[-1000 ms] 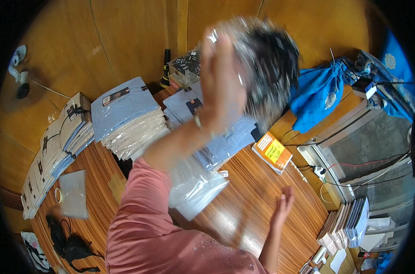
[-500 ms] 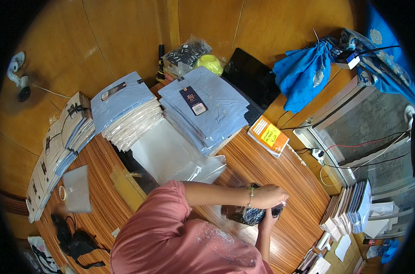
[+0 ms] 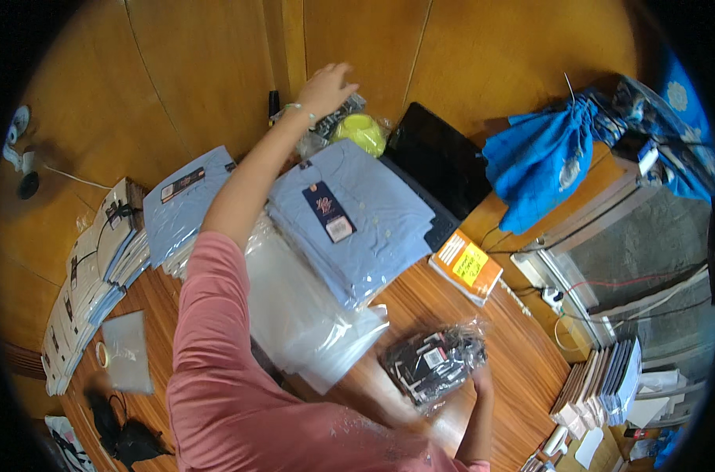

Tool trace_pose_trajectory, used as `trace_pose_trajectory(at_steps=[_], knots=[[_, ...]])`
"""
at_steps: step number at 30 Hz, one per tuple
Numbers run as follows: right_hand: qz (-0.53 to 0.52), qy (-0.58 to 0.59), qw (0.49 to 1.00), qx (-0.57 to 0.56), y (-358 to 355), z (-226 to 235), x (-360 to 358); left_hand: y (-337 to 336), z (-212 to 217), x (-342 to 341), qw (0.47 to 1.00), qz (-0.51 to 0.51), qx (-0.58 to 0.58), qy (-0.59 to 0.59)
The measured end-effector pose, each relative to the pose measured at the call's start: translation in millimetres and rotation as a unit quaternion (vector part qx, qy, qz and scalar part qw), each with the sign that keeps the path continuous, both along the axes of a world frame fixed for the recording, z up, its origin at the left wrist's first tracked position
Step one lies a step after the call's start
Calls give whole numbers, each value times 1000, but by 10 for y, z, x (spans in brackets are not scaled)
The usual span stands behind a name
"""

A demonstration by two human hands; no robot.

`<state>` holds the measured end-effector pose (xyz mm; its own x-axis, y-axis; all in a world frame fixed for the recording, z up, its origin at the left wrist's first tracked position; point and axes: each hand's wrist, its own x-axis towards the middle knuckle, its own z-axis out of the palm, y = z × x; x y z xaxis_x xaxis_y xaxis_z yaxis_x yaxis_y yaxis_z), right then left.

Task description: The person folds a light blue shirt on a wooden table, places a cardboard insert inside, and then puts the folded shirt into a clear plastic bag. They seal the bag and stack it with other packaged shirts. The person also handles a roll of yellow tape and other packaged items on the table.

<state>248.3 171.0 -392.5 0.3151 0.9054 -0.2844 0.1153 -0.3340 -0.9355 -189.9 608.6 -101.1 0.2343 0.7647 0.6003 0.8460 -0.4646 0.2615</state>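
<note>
Right hand (image 3: 481,383) mostly hidden behind the plastic-wrapped dark bundle (image 3: 434,363), its grip untellable, left hand (image 3: 327,88) fingertips motion-blurred over a crinkled bag (image 3: 326,130), lower wooden table (image 3: 522,358) covered by the pink sleeve (image 3: 216,370), stacked boards (image 3: 605,385) bent and dim at the rim

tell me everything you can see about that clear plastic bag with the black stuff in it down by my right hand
The clear plastic bag is crinkled, glossy film, bulging around a bundle of black items with small white and red tags; what the items are cannot be told. It lies tilted on the wooden table, near its front edge, right of a stack of flat clear sleeves and below a pile of folded light-blue shirts. The right hand touches its lower right corner; whether the fingers grip it cannot be told.
</note>
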Motion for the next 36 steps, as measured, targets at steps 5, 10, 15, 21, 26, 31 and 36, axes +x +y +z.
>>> trace_pose_trajectory(at_steps=[5,10,15,21,26,31,36], knots=[[-225,56,945,231,5,-162,253,958,-571,-565,973,75,-165,141],[-362,81,904,212,-81,-311,236,1203,-891,-371,960,117,-228,114],[-364,86,901,219,21,-288,139,1584,-1204,-643,944,158,-287,30],[-337,54,908,244,-64,-362,237,1513,-964,-497,947,182,-261,48],[-332,52,907,251,107,-261,105,1809,-1222,-1076,964,179,-181,79],[-336,30,905,261,-13,-297,175,1328,-994,-621,964,217,-153,12],[-303,12,919,252,-62,-481,290,1087,-907,-1028,958,264,-111,28]])
